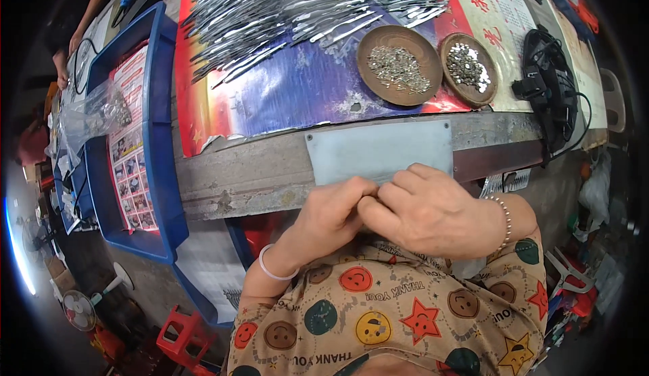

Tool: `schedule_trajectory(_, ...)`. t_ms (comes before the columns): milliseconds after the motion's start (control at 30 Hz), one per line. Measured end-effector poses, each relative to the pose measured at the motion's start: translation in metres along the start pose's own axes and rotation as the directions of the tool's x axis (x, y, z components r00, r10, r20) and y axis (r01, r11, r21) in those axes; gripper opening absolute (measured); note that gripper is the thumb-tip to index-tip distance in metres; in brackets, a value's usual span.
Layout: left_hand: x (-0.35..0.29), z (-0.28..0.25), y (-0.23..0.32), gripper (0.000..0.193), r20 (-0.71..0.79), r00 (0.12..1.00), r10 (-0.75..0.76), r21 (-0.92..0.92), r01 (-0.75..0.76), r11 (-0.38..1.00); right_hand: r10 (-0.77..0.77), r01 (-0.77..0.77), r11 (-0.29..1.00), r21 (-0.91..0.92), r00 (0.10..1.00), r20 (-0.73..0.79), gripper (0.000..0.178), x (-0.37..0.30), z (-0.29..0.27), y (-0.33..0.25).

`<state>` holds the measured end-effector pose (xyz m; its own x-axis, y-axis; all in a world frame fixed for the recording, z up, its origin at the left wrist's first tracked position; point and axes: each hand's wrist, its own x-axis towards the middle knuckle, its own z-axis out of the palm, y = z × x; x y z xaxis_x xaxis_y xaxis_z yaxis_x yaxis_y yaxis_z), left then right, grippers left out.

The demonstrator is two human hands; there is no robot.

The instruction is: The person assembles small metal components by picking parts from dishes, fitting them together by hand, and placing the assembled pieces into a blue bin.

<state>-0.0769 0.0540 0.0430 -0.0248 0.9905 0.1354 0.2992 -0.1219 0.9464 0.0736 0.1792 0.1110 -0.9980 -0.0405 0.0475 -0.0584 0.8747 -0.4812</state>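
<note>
Where hands [378, 210] meet — perhaps pinching

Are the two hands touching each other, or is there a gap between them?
Touching. The head view shows the left hand and the right hand pressed together at the fingertips, in front of the grey metal plate, with no gap visible between them.

Counts at the workbench

Two round brown dishes are seen, a larger one [399, 65] and a smaller one [469, 69]; one grey metal plate [378, 149], one blue tray [159, 139], one black fan [549, 88]; the heaped silver strips [304, 11] are too many to be counted.
</note>
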Motion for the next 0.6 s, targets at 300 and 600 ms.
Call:
schedule_trajectory(300, 0.002, 0.009, 0.015, 0.021, -0.131, 0.989, 0.072, 0.092, -0.06, 0.994, 0.284, -0.179, 0.92, 0.349, 0.918, -0.277, 0.021, -0.037, -0.003, 0.026)
schedule_trajectory(600, -0.002, 0.019, 0.019, 0.014, -0.056, 0.977, -0.204, -0.192, 0.19, 0.963, 0.438, -0.601, 0.797, -0.06, 0.643, -0.628, 0.016, -0.075, -0.004, 0.105)
